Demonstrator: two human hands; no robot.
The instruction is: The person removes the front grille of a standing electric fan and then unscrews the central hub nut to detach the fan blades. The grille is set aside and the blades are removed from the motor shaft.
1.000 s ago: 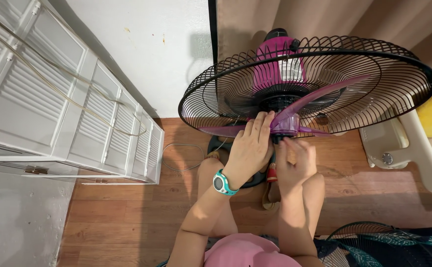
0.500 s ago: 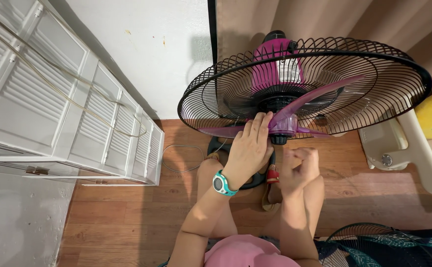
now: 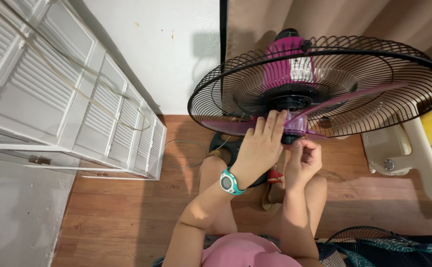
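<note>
A pedestal fan faces me, with a black wire rear grille (image 3: pixel 413 64), a magenta motor housing (image 3: pixel 285 59) and translucent purple blades (image 3: pixel 354 96). My left hand (image 3: pixel 260 148), with a teal watch on the wrist, lies against the purple blade hub (image 3: pixel 297 123) and holds it, fingers pointing up. Just below the hub, my right hand (image 3: pixel 302 160) pinches a small black cap (image 3: pixel 289 140) with its fingertips. My bare knees sit under both hands.
A white louvred cabinet (image 3: pixel 77 113) stands at the left with a thin cord across it. A grey cable (image 3: pixel 181 153) loops on the wooden floor. The fan's black base (image 3: pixel 223 143), a cream plastic object (image 3: pixel 408 148) and a loose black grille (image 3: pixel 369 240) are close by.
My right hand drew back from the hub into a loose fist, then came up again to the black cap. My left hand stayed on the blade hub.
</note>
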